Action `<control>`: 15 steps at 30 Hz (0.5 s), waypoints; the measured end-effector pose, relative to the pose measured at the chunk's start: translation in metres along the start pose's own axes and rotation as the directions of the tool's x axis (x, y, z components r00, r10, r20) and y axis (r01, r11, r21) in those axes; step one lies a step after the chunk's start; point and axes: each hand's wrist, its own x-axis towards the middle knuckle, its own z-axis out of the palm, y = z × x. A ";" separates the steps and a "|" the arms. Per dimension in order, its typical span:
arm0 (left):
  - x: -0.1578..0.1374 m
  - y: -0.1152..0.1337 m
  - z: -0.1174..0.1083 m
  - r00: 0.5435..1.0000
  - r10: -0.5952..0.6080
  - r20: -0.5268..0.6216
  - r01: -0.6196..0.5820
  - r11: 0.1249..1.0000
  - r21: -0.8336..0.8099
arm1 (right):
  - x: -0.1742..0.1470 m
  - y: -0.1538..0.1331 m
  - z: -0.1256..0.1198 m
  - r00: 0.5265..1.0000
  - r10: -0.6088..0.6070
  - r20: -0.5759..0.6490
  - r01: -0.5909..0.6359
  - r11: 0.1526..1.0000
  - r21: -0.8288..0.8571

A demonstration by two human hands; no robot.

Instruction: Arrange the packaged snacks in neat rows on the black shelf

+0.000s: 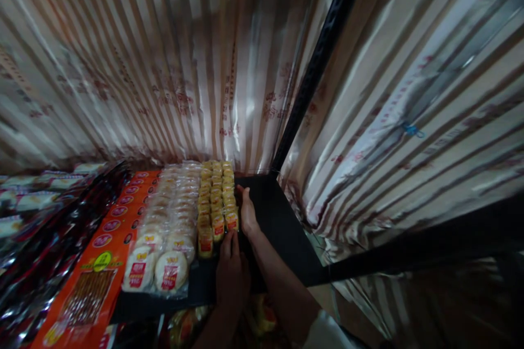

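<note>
Small yellow packaged cakes (216,196) with red labels stand in narrow rows on a black shelf (272,218). My right hand (248,212) lies along the right side of these rows, its fingers stretched toward the back and the thumb raised. At the front end, the extended fingers of my left hand (232,270) reach the lower edge of the nearest cakes in the right-hand rows. Neither hand is wrapped around a packet. Just left of the yellow cakes are two rows of round, pale flat cakes (171,271) in clear wrappers with red labels.
Orange snack bags (88,289) overlap in a row farther left, beside dark shiny packets (77,229) and white packs (36,202). A black slotted post (313,82) rises at the shelf's back right corner. Pleated printed sheeting (196,54) hangs behind. More packets (186,322) sit below the shelf.
</note>
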 end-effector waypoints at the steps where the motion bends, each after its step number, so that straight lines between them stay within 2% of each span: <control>1: 0.000 0.000 0.000 1.000 -0.002 0.002 0.002 1.000 0.001 | 0.003 0.000 0.000 0.999 0.036 -0.007 -0.036 0.999 0.031; 3: 0.000 0.001 -0.001 1.000 -0.015 0.007 0.015 1.000 -0.003 | 0.009 -0.002 0.003 0.995 0.099 0.010 -0.099 0.988 0.120; 9: 0.002 0.005 -0.002 0.996 -0.088 0.035 0.088 0.996 -0.015 | 0.015 -0.007 0.013 0.989 0.138 0.053 -0.147 0.911 0.384; 15: 0.002 0.007 -0.002 0.993 -0.106 0.058 0.103 0.993 0.051 | 0.014 -0.006 0.012 0.990 0.125 0.063 -0.140 0.884 0.446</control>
